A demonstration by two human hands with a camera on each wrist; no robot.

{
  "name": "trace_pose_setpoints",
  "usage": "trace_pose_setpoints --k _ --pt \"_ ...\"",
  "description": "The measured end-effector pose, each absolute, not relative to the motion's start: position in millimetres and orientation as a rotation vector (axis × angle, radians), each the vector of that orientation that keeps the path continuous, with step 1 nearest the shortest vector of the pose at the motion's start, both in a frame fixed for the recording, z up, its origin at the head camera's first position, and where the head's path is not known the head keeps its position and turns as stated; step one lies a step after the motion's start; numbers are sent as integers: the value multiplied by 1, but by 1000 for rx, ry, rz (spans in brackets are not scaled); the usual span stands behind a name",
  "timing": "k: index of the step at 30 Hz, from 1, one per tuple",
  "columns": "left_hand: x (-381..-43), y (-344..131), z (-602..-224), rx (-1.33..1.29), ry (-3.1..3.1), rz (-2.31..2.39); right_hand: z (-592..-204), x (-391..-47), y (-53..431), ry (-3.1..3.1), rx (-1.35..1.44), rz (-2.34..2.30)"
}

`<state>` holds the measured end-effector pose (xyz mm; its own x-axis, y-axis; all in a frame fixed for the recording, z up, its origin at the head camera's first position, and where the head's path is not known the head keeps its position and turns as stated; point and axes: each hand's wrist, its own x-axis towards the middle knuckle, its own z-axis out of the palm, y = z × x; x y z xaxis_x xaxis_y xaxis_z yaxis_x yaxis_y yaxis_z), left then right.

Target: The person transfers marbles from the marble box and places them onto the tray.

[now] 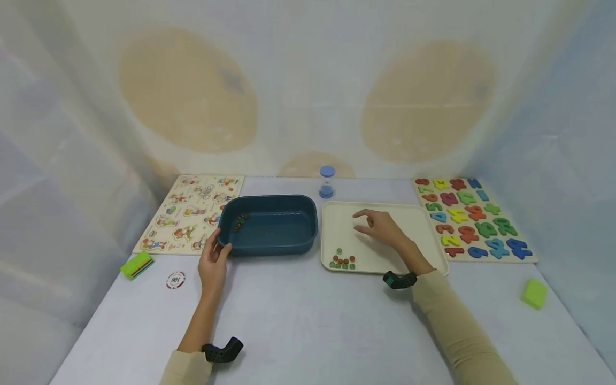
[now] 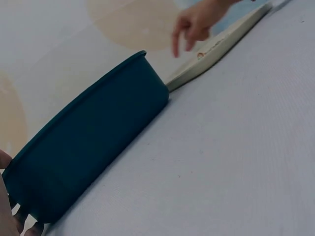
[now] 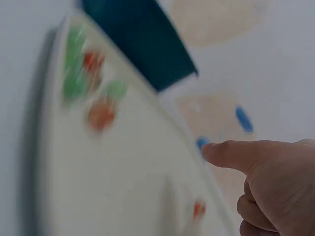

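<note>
My left hand point(image 1: 212, 266) grips the left front corner of a dark teal basin point(image 1: 274, 249), its thumb at the rim. The left wrist view shows fingertips against the basin's outer wall point(image 2: 93, 132). Several red and green marbles point(image 1: 240, 220) lie inside on the left. My right hand point(image 1: 382, 229) is over a cream tray point(image 1: 404, 214), thumb and index finger apart, nothing visible between them. Several more red and green marbles point(image 1: 343, 262) cluster in the tray's front left corner. One red marble point(image 3: 199, 209) appears nearer the hand in the right wrist view, which is blurred.
Behind stands a blue-capped sand timer point(image 1: 326, 182). A picture puzzle board point(image 1: 185, 219) lies at left, a number and letter board point(image 1: 474, 219) at right. A green block with stripes point(image 1: 137, 265), a poker chip point(image 1: 175, 280) and a lime-green block point(image 1: 534, 294) lie nearer the front.
</note>
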<state>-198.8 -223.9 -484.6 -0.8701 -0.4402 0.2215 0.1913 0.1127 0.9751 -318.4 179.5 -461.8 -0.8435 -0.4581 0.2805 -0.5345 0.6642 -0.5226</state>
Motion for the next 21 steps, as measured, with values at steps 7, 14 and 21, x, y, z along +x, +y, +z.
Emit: trace_pose_setpoints --k 7,14,21 --pt "-201 -224 -486 255 -1910 -1836 -423 -336 69 -2690 1126 965" --pt "-198 -221 -485 245 -1918 -1860 -428 -345 -42 -2761 1379 886" --pt "-194 -221 -476 229 -1900 -1900 -437 -340 -94 -2787 1495 753"
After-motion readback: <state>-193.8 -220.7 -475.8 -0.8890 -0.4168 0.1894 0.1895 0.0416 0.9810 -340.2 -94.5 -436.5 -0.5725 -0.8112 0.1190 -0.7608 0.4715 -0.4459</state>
